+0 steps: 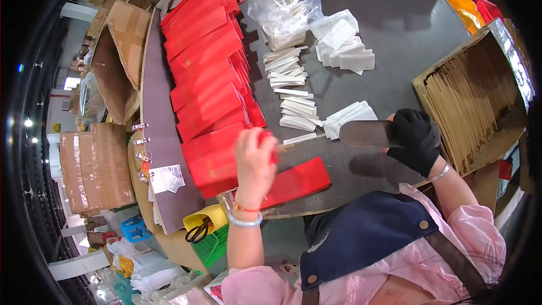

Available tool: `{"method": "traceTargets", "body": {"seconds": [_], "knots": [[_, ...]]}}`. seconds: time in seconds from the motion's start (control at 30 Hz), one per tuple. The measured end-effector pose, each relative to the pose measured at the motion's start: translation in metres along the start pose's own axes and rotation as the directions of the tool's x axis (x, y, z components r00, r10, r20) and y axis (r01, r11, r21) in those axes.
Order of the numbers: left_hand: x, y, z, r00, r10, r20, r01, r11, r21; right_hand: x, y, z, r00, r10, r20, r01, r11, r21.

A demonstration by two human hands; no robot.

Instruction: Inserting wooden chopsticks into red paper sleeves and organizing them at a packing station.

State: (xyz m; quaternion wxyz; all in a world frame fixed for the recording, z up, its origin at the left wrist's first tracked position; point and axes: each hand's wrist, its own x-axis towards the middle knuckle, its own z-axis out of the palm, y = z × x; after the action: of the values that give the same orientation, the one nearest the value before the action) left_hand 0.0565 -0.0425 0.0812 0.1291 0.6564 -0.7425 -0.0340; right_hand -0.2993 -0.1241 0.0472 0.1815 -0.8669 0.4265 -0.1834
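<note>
My right hand (414,138), in a black fingerless glove, grips a flat dark brown piece with a rounded end (361,134) above the table. Beside its tip lies a fan of small white packets (349,117). My left hand (255,161) is bare and somewhat blurred. Its fingers are curled, with red at their tips; I cannot make out what they hold. Below it, a long red paper sleeve (299,182) lies near the table's front edge. To the left, red sleeves (206,110) overlap in a long row.
White strips (298,110) form a column mid-table, below a clear plastic bag (282,8) of more strips. More white packets (344,48) lie beside it. At right, an open carton (429,99) holds upright brown pieces. Black scissors (199,230) rest in a yellow holder (210,219) at the front edge.
</note>
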Motion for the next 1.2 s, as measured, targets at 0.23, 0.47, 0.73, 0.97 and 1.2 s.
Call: {"method": "traceTargets", "body": {"seconds": [0.23, 0.47, 0.73, 0.97, 1.2], "knots": [[-0.053, 0.074, 0.114, 0.856, -0.510, 0.079, 0.516, 0.854, -0.073, -0.003, -0.022, 0.024, 0.968, 0.051, 0.246, -0.013, 0.988, -0.156], [-0.076, 0.060, 0.119, 0.830, -0.556, 0.049, 0.532, 0.761, -0.371, -0.002, -0.032, 0.036, 0.950, -0.059, 0.305, 0.110, 0.982, -0.153], [-0.074, 0.064, 0.126, 0.840, -0.541, 0.024, 0.520, 0.793, -0.319, 0.001, -0.032, 0.044, 0.927, 0.092, 0.364, -0.014, 0.977, -0.212], [-0.077, 0.059, 0.125, 0.846, -0.533, 0.039, 0.512, 0.788, -0.341, -0.004, -0.029, 0.042, 0.942, -0.072, 0.327, 0.129, 0.980, -0.154], [-0.068, 0.062, 0.119, 0.863, -0.500, 0.071, 0.483, 0.777, -0.403, 0.006, -0.057, 0.100, 0.903, -0.189, 0.386, 0.205, 0.979, 0.000]]}}
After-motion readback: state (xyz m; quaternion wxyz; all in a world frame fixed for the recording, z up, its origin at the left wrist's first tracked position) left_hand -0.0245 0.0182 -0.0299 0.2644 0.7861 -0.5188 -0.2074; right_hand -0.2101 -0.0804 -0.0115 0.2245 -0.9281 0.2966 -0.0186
